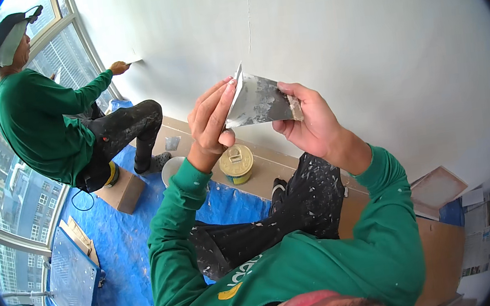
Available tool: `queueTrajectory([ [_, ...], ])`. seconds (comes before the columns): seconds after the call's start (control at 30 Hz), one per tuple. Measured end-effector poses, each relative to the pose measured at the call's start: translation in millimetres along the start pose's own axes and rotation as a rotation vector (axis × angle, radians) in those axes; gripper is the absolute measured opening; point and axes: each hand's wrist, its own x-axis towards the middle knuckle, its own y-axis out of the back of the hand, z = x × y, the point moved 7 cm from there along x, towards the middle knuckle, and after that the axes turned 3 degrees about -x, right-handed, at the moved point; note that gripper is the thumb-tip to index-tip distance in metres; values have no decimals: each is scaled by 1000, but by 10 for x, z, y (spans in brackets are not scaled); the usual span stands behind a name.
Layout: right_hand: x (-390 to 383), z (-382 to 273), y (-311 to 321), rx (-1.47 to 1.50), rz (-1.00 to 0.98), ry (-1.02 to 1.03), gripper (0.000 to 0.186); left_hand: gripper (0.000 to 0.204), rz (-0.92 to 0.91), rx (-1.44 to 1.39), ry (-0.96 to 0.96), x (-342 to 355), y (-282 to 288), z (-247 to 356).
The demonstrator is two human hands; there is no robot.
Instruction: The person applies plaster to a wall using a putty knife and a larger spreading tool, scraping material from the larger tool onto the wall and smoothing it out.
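Observation:
In front of the pale wall (358, 31), my raised hands bring two putty-smeared metal blades together. My right hand (317, 123) grips a broad flat putty spreader (260, 100) by its edge, thumb on top; grey putty streaks its face. My left hand (209, 118) is closed around a second putty blade (240, 81), seen nearly edge-on with white putty along it. This blade touches or overlaps the left end of the spreader; I cannot tell exactly how they meet. Its grip is hidden behind my left fingers.
A yellow-lidded bucket (237, 161) and a white bucket (172, 170) stand below my hands. To the left, a co-worker (50, 115) holds a blade (135, 61) against the wall near a cardboard box (121, 190). Blue sheeting (116, 246) covers the floor; a blue platform (73, 281) stands by the windows.

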Motion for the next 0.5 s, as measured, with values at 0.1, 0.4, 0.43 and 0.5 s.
queueTrajectory([
  [0.1, 24, -73, -74, -63, 15, 1, 23, 65, -86, 90, -86, -24, 28, -8],
  [0.4, 734, -837, -84, -73, -129, 76, 23, 38, -476, 130, 283, -1130, 36, -439],
  [0.43, 809, -1098, -206, -69, -125, 138, 23, 34, -438, 127, 409, -1388, 98, -446],
  [0.5, 1009, -1769, -381, -208, -136, 365, 24, 29, -341, 117, 612, -1723, 231, -491],
])
